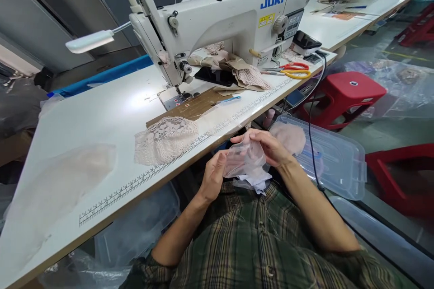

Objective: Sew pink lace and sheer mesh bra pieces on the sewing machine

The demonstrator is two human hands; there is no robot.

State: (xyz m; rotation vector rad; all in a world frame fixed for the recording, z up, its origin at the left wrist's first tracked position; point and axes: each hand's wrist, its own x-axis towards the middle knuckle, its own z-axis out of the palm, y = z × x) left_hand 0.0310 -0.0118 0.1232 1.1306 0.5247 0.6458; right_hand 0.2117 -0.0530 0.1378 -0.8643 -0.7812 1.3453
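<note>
Below the table's edge, over the lap, both hands pinch a small clear plastic bag (244, 159): the left hand (213, 176) clamps its lower left side, the right hand (271, 148) its upper right, fingers curled. Beyond, a lace piece (165, 139) lies on the sewing table (101, 113) before the sewing machine (230, 22).

White sewing table (101, 113), sewing machine (230, 22), lace piece (164, 139), scissors (293, 70), sheer fabric (57, 185)

I see the sewing machine (233, 18) at the back of the worktop (101, 113), a lace piece (165, 139) near its front edge, scissors (291, 70) to the right, and a lidded box (334, 160) beside my right hand (271, 146).
</note>
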